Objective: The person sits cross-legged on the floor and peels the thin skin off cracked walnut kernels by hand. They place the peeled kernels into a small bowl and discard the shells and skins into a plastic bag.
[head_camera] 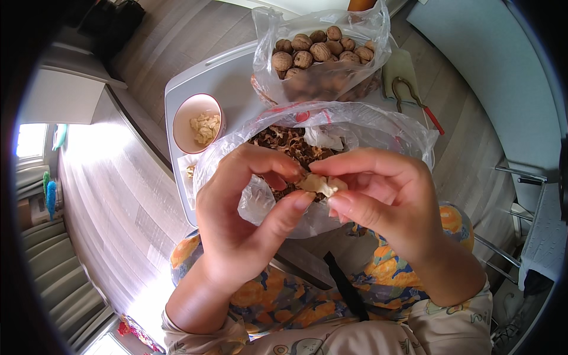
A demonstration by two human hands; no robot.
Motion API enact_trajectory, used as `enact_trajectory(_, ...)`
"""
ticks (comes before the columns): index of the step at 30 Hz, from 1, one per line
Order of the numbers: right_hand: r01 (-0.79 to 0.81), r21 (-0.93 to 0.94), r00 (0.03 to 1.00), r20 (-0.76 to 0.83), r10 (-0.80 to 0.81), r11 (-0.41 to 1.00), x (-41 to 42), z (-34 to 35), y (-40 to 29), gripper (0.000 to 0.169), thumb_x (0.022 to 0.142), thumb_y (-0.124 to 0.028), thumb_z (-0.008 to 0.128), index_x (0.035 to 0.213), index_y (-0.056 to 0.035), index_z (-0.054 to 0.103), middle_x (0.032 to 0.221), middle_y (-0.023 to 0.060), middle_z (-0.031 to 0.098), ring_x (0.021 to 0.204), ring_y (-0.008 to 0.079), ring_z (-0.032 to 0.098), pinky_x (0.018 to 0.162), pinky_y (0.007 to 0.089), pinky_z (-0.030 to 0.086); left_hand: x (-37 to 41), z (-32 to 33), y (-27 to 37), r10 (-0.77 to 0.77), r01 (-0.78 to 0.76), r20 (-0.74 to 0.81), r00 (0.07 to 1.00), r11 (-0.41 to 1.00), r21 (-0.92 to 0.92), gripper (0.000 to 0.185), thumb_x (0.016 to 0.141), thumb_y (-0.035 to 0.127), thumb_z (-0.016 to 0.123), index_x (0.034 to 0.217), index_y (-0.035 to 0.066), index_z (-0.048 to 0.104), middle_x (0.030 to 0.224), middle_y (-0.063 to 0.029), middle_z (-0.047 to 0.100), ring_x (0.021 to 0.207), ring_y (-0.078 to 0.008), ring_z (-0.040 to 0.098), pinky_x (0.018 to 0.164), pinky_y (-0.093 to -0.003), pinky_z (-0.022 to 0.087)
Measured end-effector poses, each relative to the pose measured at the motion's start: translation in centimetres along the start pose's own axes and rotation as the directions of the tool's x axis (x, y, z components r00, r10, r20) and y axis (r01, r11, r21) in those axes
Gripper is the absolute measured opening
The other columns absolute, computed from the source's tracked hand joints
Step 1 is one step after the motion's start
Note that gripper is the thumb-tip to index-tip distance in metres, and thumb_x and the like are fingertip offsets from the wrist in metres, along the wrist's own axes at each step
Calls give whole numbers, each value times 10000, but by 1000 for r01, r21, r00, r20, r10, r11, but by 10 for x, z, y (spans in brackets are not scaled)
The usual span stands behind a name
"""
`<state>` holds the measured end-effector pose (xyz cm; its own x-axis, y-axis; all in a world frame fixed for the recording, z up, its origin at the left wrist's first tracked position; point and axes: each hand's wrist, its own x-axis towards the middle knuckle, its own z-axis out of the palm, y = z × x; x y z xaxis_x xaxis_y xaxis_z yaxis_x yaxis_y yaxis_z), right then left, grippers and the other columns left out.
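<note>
A pale, peeled walnut kernel piece (320,183) is pinched between my two hands. My left hand (248,213) grips its left end with thumb and fingertips. On the other end are the thumb and fingers of my right hand (386,195). Both hands hover over an open clear plastic bag (262,199), in which brown walnut shell and skin scraps (288,144) lie with a crumpled white tissue (323,137). To the left, a white bowl with a reddish rim (183,124) holds several pale kernel pieces (206,128).
Whole walnuts (320,51) fill a second plastic bag (266,33) at the back of the grey tray table (230,73). A plier-type nutcracker with a red handle (406,88) lies right of it. Below the bowl, small bits rest on white paper (187,177). A metal-framed chair (539,222) stands far right.
</note>
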<state>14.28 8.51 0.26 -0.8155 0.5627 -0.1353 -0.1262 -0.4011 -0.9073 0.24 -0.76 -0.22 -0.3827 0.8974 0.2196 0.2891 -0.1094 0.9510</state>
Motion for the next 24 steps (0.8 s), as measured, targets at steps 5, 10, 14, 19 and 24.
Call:
enact_trajectory(5,176,-192,984,36,-173,965,1,-2,5,269,726,69,547,993,89,518,858,99,535,774,107,522,659,215,440,1,3,-1,7,-6,-15,1000,997,82,93,699,-7,612,757,-6,539,732,-59,553,655,-124,502,621,-226,405)
enact_trajectory(10,240,-235,971,54,-234,942,1,-1,5,262,719,93,539,980,89,530,829,91,523,735,96,504,627,193,422,0,2,-4,13,-12,-32,999,1000,6,64,717,-37,582,754,-10,537,725,-56,550,645,-116,492,611,-218,396)
enact_trajectory(14,246,-278,969,66,-237,928,1,-2,4,260,717,100,533,976,84,537,824,88,517,695,77,482,585,181,405,-3,2,0,-96,95,-43,994,995,-41,44,747,-12,556,772,-12,520,723,-52,534,651,-111,479,612,-213,386)
enact_trajectory(19,236,-236,972,52,-230,943,0,-2,2,251,719,98,527,969,83,542,811,83,513,674,68,473,564,176,395,-1,3,0,-122,118,-26,992,985,-128,76,807,55,478,812,-18,494,732,-50,514,683,-111,464,652,-223,372)
enact_trajectory(24,226,-240,974,51,-220,944,0,-3,0,250,719,94,530,968,83,542,803,80,510,662,67,464,560,178,393,0,-5,-6,10,-6,21,1000,985,-170,106,816,82,445,787,-13,481,742,-62,515,654,-127,457,644,-235,363)
